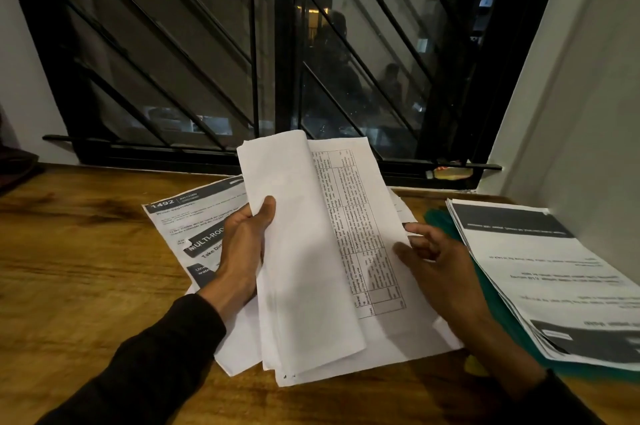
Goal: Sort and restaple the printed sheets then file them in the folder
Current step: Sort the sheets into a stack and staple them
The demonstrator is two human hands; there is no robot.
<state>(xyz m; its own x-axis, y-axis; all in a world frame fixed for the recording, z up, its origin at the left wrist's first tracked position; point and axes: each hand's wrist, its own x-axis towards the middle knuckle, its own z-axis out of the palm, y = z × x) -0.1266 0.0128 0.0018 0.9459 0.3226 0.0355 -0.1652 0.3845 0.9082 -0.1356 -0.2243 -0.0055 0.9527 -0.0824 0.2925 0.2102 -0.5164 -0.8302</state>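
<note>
A wooden table (86, 251) runs across the lower view, its far edge against a dark barred window (242, 44) and its right end near a pale wall (588, 113). The left half of the tabletop shows bare wood, with open room there.

Over the middle of the table the stapled bundle of sheets (311, 269) is held up, its long axis running from the person toward the window and leaning slightly left at the top. Its stapled corner points toward the person, at the bottom edge, and the upper leaves are folded back to the left, exposing a printed table on the page beneath.

To the right lies a stack of printed pages (540, 272), its text upside down to the viewer, resting on a teal folder (440, 220) whose edge shows along the stack's left side. Whether anything is inside the folder cannot be told.

Under the bundle on the left, a loose sheet headed 1492 (187, 217) lies flat on the wood.

The left hand (242, 244) grips the folded-back leaves, thumb on top. The right hand (440, 262) pinches the right edge of the exposed page with curled fingers.
</note>
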